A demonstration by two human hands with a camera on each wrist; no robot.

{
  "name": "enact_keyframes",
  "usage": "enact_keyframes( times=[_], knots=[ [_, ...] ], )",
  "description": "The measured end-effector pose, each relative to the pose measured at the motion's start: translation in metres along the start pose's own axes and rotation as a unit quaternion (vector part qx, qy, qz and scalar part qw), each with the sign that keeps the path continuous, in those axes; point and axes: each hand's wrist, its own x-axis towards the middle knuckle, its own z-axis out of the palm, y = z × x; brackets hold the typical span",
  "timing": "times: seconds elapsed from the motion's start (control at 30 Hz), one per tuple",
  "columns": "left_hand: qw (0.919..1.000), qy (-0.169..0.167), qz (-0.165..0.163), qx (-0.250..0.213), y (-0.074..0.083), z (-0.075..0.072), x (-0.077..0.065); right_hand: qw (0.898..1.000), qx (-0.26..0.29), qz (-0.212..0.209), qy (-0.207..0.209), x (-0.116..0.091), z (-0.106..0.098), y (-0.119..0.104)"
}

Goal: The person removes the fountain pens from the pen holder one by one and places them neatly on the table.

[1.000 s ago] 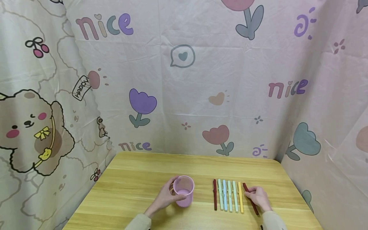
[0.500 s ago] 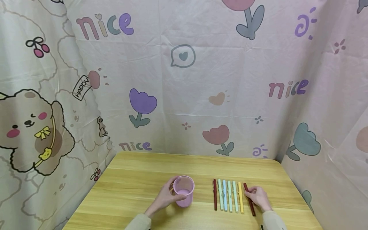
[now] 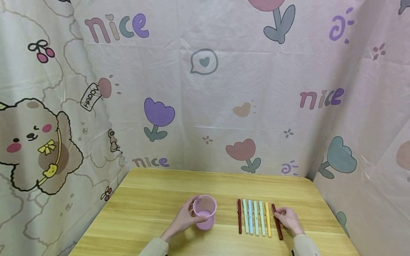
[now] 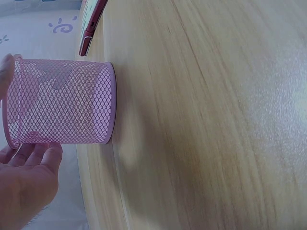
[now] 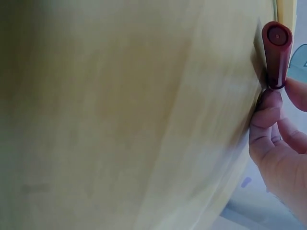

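Note:
My left hand (image 3: 184, 218) grips a pink mesh pen holder (image 3: 209, 224), thumb on the near side and fingers around its left. The holder stands upright on the table, its inside visible from above with nothing in it. On the right, my right hand (image 3: 289, 219) pinches a dark red pen (image 3: 279, 230) between thumb and fingertips. That pen (image 5: 277, 60) appears end-on in the right wrist view, low over the wood. Left of it lies a row of pens: a yellow pen (image 3: 268, 222), several pale green ones, a light blue pen (image 3: 250, 222) and another dark red pen (image 3: 240, 220).
The wooden table (image 3: 153, 192) has rounded far corners. Patterned cloth (image 3: 205, 106) hangs behind it and along both sides. A strip of bare wood separates the pen holder from the row of pens.
The dark red pen in my right hand has swung its near end leftward, so it lies closer to parallel with the row. My left hand and the pen holder stay where they were.

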Motion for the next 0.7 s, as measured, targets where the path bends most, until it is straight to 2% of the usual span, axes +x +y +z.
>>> enact_keyframes(
  times=[0.33, 0.7],
  knots=[
    [1.0000, -0.004, -0.003, -0.004, 0.0006, -0.0004, 0.0000, 1.000, -0.009, 0.008, -0.005, -0.0011, -0.0007, -0.0027],
    [0.9999, -0.005, -0.004, -0.012, 0.0004, -0.0012, 0.0000, 1.000, -0.021, -0.009, 0.006, -0.0006, -0.0004, -0.0024]
  ],
)
